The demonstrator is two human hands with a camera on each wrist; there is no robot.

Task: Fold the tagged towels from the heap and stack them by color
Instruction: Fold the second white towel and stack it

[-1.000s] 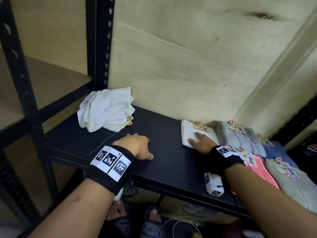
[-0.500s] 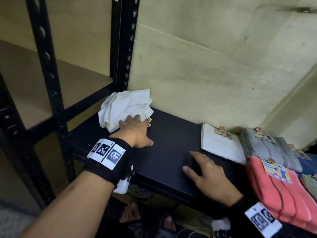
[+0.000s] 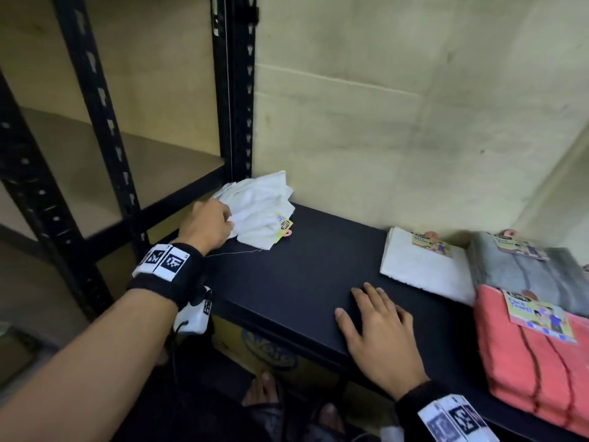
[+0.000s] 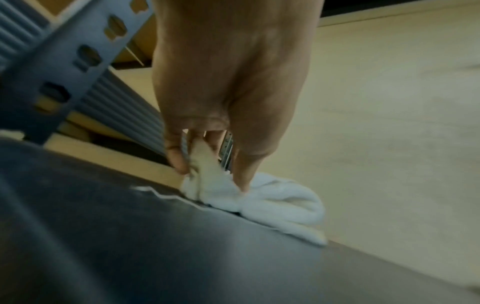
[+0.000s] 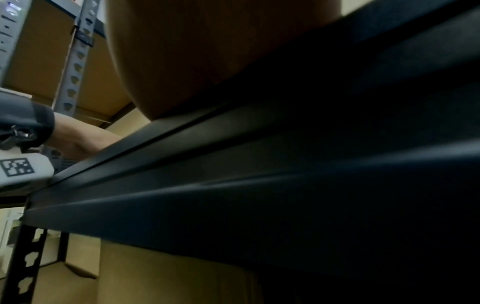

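A crumpled white towel (image 3: pixel 259 207) with a yellow tag lies at the back left of the black shelf (image 3: pixel 312 266). My left hand (image 3: pixel 207 228) pinches a fold at its near edge; the left wrist view shows fingers and thumb closed on the white towel (image 4: pixel 215 183). My right hand (image 3: pixel 376 327) lies flat on the shelf, fingers spread, holding nothing. To its right sit folded stacks: a white towel (image 3: pixel 424 266), a grey towel (image 3: pixel 522 272) and a coral towel (image 3: pixel 535 368), each tagged. In the right wrist view only the heel of my right hand (image 5: pixel 207 51) and the shelf edge (image 5: pixel 233 164) show.
A black perforated rack post (image 3: pixel 234 87) rises just left of the crumpled towel, with a wooden shelf board (image 3: pixel 105 173) beyond it. The yellowish wall (image 3: pixel 398 122) backs the shelf. A loose white thread (image 3: pixel 236 252) trails from the towel. Cardboard boxes sit below.
My left hand has moved forward from the bare shelf onto the crumpled towel and taken hold of its edge. My right hand has left the folded white stack and now lies flat on the shelf.
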